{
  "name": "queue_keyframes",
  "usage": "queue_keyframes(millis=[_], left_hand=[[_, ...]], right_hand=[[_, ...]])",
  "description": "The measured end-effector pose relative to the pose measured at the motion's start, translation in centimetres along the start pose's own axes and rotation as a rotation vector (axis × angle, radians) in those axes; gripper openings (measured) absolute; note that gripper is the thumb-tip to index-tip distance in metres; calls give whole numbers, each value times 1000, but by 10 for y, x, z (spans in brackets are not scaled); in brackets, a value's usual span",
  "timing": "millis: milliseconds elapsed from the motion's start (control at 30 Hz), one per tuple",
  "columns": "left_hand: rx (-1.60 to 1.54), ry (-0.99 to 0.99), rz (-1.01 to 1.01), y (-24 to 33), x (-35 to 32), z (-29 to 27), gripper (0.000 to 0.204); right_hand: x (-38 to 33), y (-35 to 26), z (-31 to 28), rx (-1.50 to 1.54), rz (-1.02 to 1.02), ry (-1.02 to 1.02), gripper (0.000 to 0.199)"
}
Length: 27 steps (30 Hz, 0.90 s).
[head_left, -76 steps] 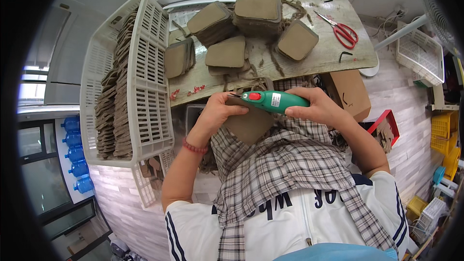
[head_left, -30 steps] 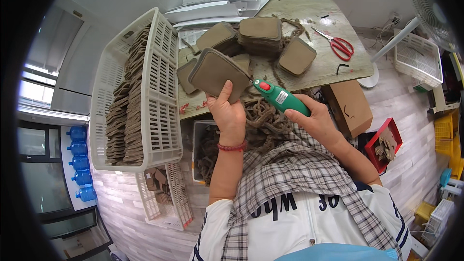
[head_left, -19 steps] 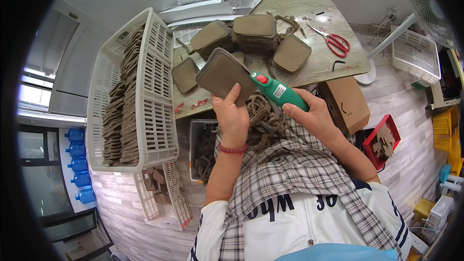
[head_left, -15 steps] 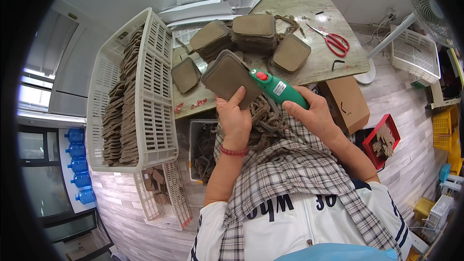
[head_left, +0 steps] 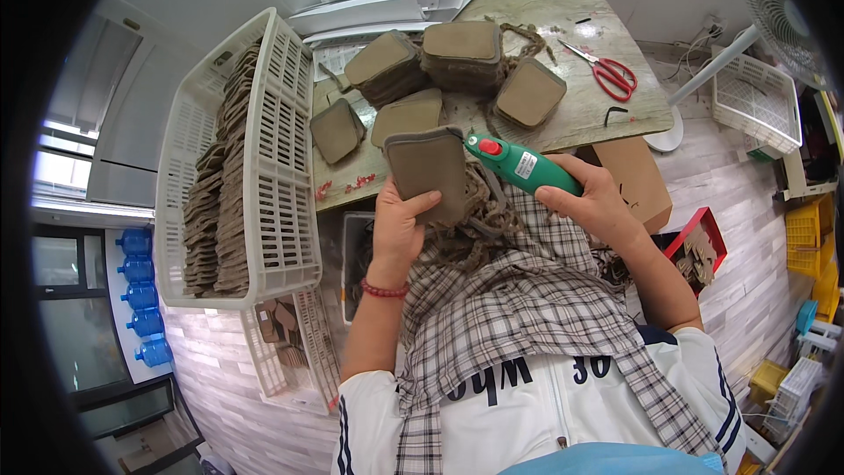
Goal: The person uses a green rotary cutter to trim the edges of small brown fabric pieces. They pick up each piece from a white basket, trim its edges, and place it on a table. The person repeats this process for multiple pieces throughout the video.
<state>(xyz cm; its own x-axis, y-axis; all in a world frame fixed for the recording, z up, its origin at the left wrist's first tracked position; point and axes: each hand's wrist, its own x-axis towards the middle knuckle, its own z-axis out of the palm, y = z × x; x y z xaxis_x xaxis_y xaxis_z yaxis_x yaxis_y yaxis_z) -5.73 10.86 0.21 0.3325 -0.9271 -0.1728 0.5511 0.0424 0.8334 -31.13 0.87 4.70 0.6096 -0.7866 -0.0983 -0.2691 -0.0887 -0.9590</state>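
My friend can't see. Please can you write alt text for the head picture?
The left hand holds a flat brown rounded pad; the right hand holds a green, red-buttoned handheld tool beside it. Stacked brown pads and red-handled scissors lie on a worn table.

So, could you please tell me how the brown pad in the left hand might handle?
The brown pad is probably fairly stiff, extending flat beyond the left hand. It looks light, held one-handed by its lower end. Its flat shape makes rolling unlikely.
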Motion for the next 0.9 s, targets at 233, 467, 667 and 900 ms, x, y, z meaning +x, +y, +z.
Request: queue_keyframes(millis=[233, 467, 667, 900], left_hand=[[278, -114, -163, 30, -3, -22, 57], [374, -175, -297, 30, -8, -21, 64], [359, -205, -373, 22, -9, -20, 66], [429, -259, -461, 32, -7, -20, 65]], right_hand=[[-5, 4, -15, -220, -90, -125, 49], [-6, 10, -6, -255, -127, -148, 49], [-1, 7, 6, -156, -47, -157, 48], [5, 7, 5, 18, 61, -238, 46]])
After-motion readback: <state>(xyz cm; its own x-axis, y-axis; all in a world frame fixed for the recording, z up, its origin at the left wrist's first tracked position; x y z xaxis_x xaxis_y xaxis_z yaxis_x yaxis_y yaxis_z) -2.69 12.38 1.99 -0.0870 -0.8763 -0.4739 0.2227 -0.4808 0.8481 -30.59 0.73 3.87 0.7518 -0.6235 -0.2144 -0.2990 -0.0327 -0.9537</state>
